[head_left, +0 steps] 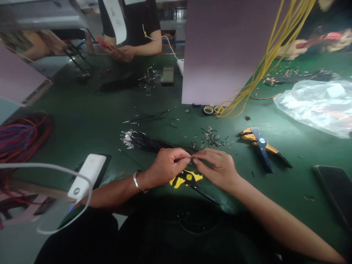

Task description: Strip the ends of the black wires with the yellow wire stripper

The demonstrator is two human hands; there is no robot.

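Note:
My left hand (171, 165) and my right hand (216, 167) meet tip to tip over the green table, each with thumb and forefinger pinched. Between them is a thin dark wire (191, 157), mostly hidden by the fingertips. Just behind the hands lies a bundle of black wires (145, 141) with bright stripped ends pointing left. Under my fingers, nearer to me, rests a yellow and black wire stripper (189, 177). A pile of short wire scraps (211, 138) lies behind my right hand. To its right is an orange and blue wire stripper (261, 141).
A purple-grey panel (220, 51) stands at the back, with yellow wires (255, 84) hanging beside it. Tape rolls (208, 109) lie at its foot. A clear plastic bag (316, 106) and a phone (334, 187) are right; a white power bank (86, 176) is left. Across sits a co-worker (132, 29).

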